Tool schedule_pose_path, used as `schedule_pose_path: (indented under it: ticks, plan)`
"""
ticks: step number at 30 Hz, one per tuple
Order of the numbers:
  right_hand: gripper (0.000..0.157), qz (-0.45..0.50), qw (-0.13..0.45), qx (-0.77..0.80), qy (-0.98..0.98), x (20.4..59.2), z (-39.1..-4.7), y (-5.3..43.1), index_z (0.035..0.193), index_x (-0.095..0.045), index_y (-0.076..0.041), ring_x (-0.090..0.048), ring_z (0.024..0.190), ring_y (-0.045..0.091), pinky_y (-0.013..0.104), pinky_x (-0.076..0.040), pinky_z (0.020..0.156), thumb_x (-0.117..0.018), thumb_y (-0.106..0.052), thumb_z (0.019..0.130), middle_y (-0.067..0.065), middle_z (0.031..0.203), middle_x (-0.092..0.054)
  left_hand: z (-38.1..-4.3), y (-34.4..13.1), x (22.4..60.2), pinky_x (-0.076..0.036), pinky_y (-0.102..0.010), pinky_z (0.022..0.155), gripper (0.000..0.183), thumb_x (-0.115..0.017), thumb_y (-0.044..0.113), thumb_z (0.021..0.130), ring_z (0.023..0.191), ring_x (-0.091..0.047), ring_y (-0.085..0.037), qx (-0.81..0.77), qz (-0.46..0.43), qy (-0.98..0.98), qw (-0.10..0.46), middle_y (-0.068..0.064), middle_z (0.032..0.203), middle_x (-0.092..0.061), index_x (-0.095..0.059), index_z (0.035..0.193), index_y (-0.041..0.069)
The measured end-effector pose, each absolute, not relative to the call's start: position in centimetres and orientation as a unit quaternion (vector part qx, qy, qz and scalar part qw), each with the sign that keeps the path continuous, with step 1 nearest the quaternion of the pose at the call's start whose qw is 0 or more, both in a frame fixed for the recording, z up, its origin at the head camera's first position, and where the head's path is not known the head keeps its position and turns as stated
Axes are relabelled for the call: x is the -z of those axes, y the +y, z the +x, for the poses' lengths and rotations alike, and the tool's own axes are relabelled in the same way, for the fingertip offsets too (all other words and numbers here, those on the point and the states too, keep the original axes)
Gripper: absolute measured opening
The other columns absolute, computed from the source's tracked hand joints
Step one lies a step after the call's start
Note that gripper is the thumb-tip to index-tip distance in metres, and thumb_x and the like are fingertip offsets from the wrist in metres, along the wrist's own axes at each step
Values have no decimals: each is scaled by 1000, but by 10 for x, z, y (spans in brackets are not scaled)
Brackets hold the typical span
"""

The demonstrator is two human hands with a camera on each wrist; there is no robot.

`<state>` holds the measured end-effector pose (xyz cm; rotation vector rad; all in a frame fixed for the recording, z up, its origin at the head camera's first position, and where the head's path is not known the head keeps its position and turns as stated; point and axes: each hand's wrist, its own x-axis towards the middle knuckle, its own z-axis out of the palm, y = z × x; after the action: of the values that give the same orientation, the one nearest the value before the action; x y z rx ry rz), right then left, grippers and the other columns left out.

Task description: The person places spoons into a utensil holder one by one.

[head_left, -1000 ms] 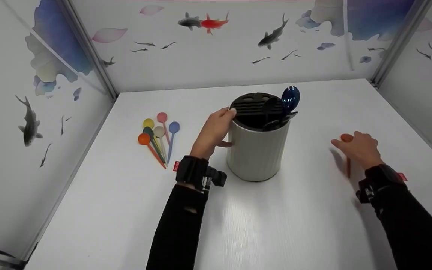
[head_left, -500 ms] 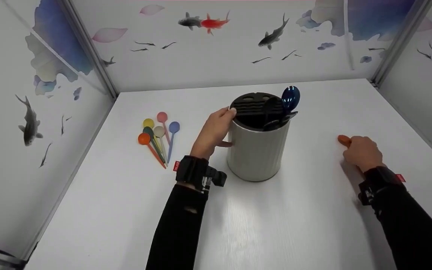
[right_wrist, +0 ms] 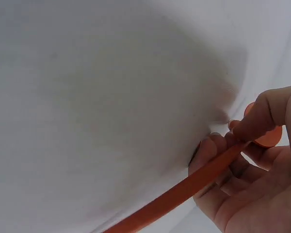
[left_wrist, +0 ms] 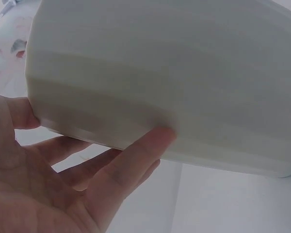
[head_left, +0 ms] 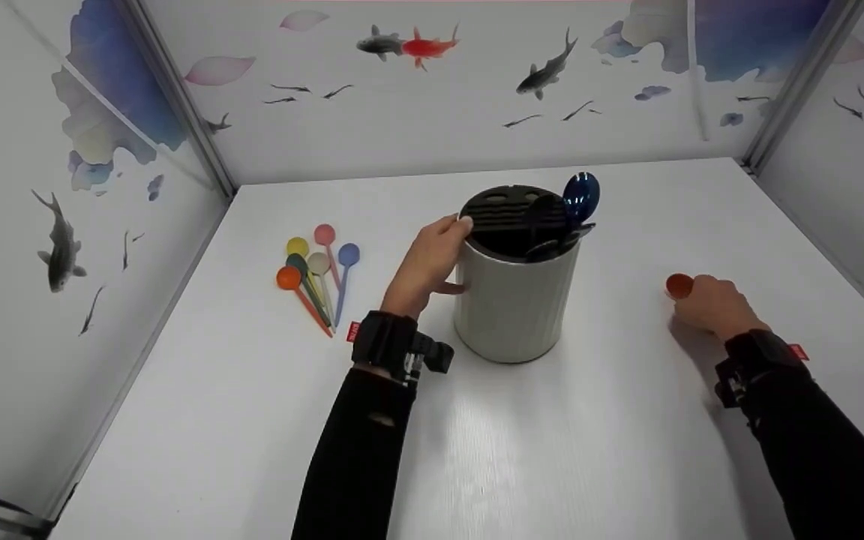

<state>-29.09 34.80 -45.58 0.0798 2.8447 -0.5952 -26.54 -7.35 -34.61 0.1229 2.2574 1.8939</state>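
A cream ribbed utensil holder with a black slotted lid stands upright mid-table. My left hand grips its left side, with fingertips at the rim and the thumb lower on the wall. In the left wrist view the thumb lies against the holder wall, while other fingers pass behind it. On the right, my right hand pinches an orange spoon below its bowl. The right wrist view shows its flat handle running between thumb and fingers; the bowl is partly hidden.
A glossy dark blue spoon and other dark utensils stick out of the holder's right side. Left of it, several coloured spoons lie fanned on the white table. Printed panels enclose the back and sides.
My right hand has closed on the orange spoon and turned it, so its bowl now points left and the handle is hidden in the head view. The left hand and holder stay put.
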Motion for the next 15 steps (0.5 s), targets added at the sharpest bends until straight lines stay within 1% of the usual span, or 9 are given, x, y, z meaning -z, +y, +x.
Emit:
schedule_pose_path:
  ticks: [1,4,6,7,9,10,11,13,15]
  plan:
    - [42,28,119,208,971,456,-291,348,110,-47,22,-51,70,34,37,-44,57,-47,-16,92,28,88,-53,-265,-73,346,-59,-52,82,46,-41,37,110,142,-42,-34,-640,41,761,96,-10,155,-43,-52,149,17]
    - [61,26,131,222,966,456,-292,350,117,-44,26,-53,76,35,37,-46,62,-50,-31,97,31,96,-55,-265,-73,346,-59,-52,81,46,-41,37,110,141,-43,-34,-641,41,761,96,-10,155,-44,-53,148,16]
    - [69,29,145,241,959,456,-293,350,121,-42,25,-54,77,33,36,-45,63,-54,-38,97,28,95,-57,-266,-72,346,-59,-51,81,46,-41,38,110,142,-43,-34,-641,43,760,98,-10,155,-43,-52,149,16]
    - [69,28,152,250,956,455,-293,349,121,-42,24,-54,76,31,35,-45,63,-55,-40,97,25,92,-58,-266,-72,346,-59,-51,81,47,-41,38,110,142,-42,-34,-641,43,760,99,-10,155,-43,-51,149,16]
    - [65,31,168,267,949,453,-293,347,120,-42,21,-53,73,27,34,-44,61,-56,-37,95,18,85,-59,-266,-72,346,-59,-50,81,46,-41,38,110,142,-42,-33,-640,43,761,100,-10,156,-42,-52,149,16]
    - [62,33,172,272,946,452,-293,345,120,-43,20,-53,72,26,34,-44,60,-57,-35,93,15,84,-58,-266,-72,346,-59,-50,81,46,-41,38,110,142,-42,-33,-640,43,760,100,-10,156,-42,-52,149,16]
    - [62,35,175,275,945,450,-294,343,121,-43,20,-53,73,26,33,-44,60,-57,-33,92,16,85,-58,-266,-72,346,-60,-50,81,46,-41,38,110,142,-42,-33,-639,42,761,98,-10,155,-43,-52,148,16]
    - [66,34,174,276,945,447,-294,338,127,-42,21,-54,80,28,33,-44,63,-57,-32,90,22,98,-59,-266,-72,347,-60,-50,80,46,-41,38,110,142,-41,-32,-640,41,761,96,-10,155,-43,-53,148,16]
    - [73,38,169,281,944,443,-293,332,134,-38,23,-53,88,31,33,-45,66,-56,-33,90,28,111,-55,-266,-73,347,-60,-50,80,46,-41,38,110,143,-41,-32,-640,41,761,96,-10,155,-43,-53,148,16]
